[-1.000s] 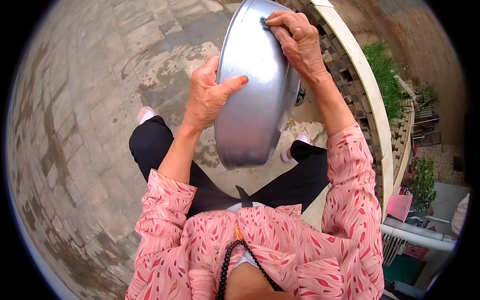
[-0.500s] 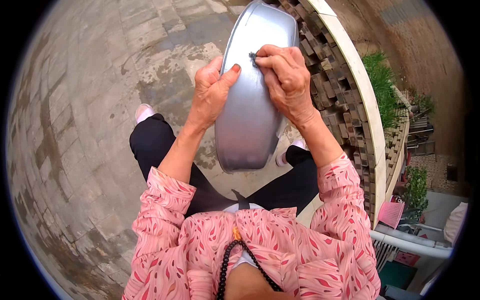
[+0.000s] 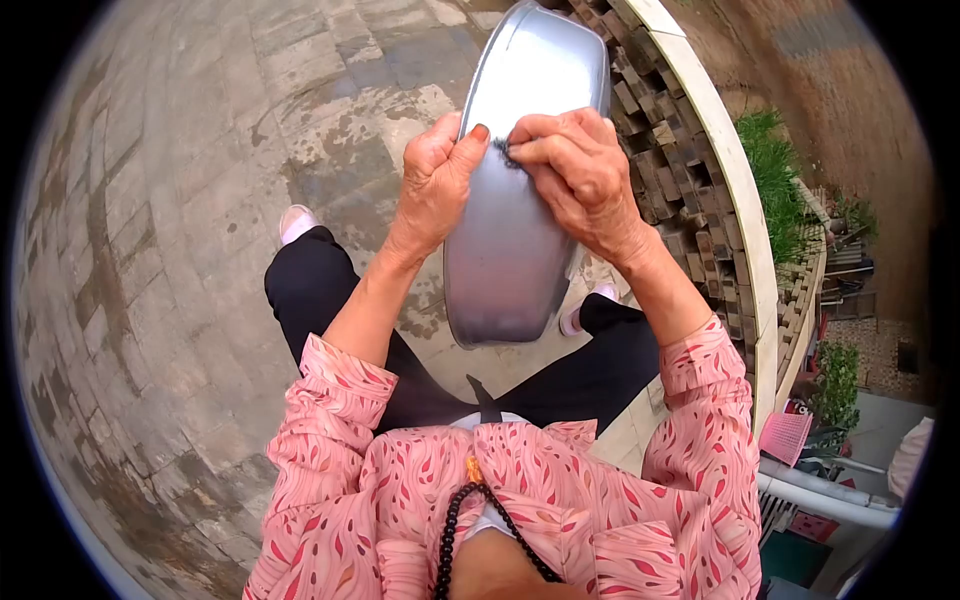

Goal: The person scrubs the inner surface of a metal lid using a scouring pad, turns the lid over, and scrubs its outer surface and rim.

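Note:
A silvery metal basin (image 3: 510, 250) is held on edge above my lap, its side turned toward me. My left hand (image 3: 436, 180) grips the basin's left edge, thumb on the near surface and fingers hidden behind. Between the fingertips of my right hand (image 3: 578, 175) is a small dark wire scourer (image 3: 505, 153), pressed against the middle of the basin's surface. Most of the scourer is covered by the fingers.
Grey paving (image 3: 180, 230) stretches away to the left. To the right runs a pale-topped ledge (image 3: 735, 160) with stacked bricks (image 3: 665, 165) along it. Beyond are green plants (image 3: 770, 180) and a pink plastic basket (image 3: 785, 437).
My right hand has drawn the scourer down the basin toward me. The basin and my left hand have shifted slightly to the right in view.

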Demonstrator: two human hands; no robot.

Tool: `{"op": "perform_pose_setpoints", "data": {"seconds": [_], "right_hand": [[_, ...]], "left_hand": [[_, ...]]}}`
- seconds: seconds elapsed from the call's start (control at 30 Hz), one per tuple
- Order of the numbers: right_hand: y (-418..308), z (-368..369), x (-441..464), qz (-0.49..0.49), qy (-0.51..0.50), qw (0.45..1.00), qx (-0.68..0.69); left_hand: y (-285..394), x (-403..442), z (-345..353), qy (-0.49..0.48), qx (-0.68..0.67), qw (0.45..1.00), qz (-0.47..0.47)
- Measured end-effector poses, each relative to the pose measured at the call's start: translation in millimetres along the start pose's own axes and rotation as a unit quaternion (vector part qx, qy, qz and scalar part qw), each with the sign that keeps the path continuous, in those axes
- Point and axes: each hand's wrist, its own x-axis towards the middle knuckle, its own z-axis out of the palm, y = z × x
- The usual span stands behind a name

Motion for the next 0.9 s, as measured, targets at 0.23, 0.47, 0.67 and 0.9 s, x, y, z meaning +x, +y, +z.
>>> {"op": "perform_pose_setpoints", "data": {"seconds": [0.23,0.47,0.67,0.9], "right_hand": [[25.9,-0.6,12.1,0.054,0.077,0.995,0.009],[77.1,3.3,34.7,0.06,0.102,0.991,-0.068],[41.5,1.0,-7.9,0.185,0.104,0.937,0.276],[166.5,105.5,-220.2,0.583,0.383,0.584,0.414]], "left_hand": [[-2.6,-1.0,2.3,0.021,-0.028,0.999,-0.017],[-4.2,-0.2,-4.9,-0.016,-0.013,0.999,-0.026],[15.8,4.8,-10.2,0.076,-0.01,0.997,-0.02],[33.7,7.3,-60.3,0.106,0.194,0.974,0.039]]}}
